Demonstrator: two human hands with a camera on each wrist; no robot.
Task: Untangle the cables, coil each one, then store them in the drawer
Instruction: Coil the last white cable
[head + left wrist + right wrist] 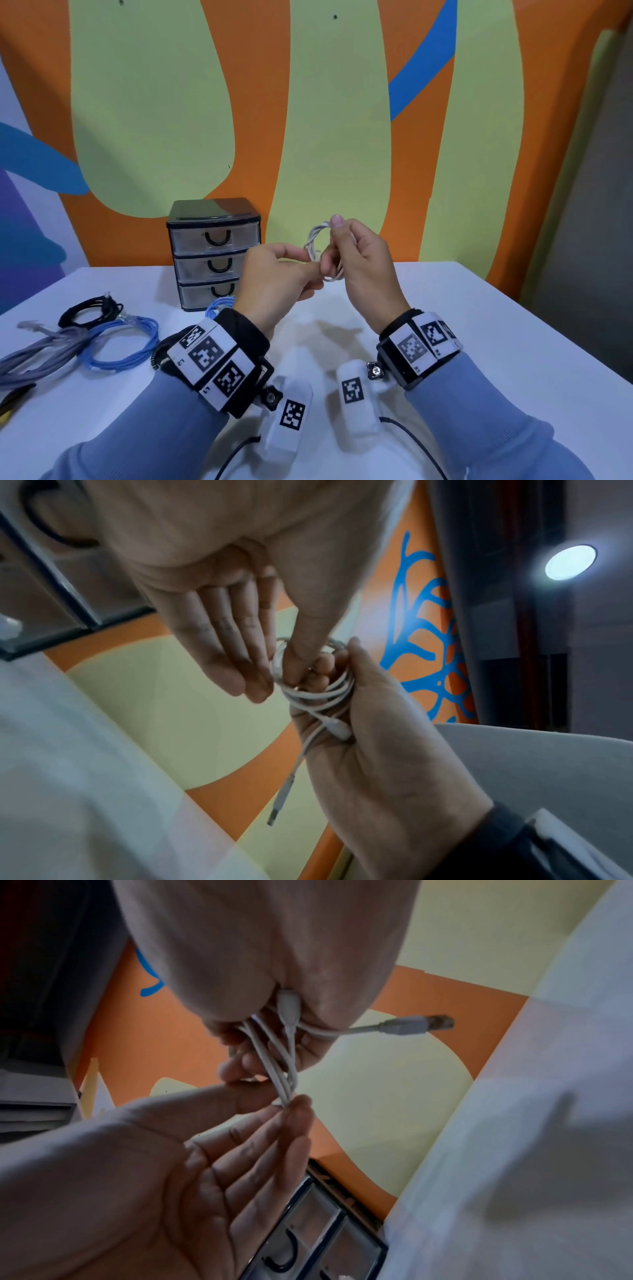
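Observation:
A thin white USB cable (pixel 317 240) is wound into a small coil and held in the air in front of the drawer unit (pixel 214 253). My right hand (pixel 334 246) grips the coil, its fingers curled through the loops (pixel 318 696). One USB plug (pixel 411 1026) sticks out sideways from that fist; a smaller plug (pixel 287 1001) lies against the palm. My left hand (pixel 313 270) pinches the strands (pixel 284 1091) between thumb and forefinger, its other fingers straight. All three drawers are closed.
On the white table (pixel 479 342) to the left lie a black coil (pixel 90 310), a blue coil (pixel 120 342) and a grey cable (pixel 44 346). Another blue coil (pixel 219 305) sits before the drawers, behind my left wrist. A painted wall rises close behind.

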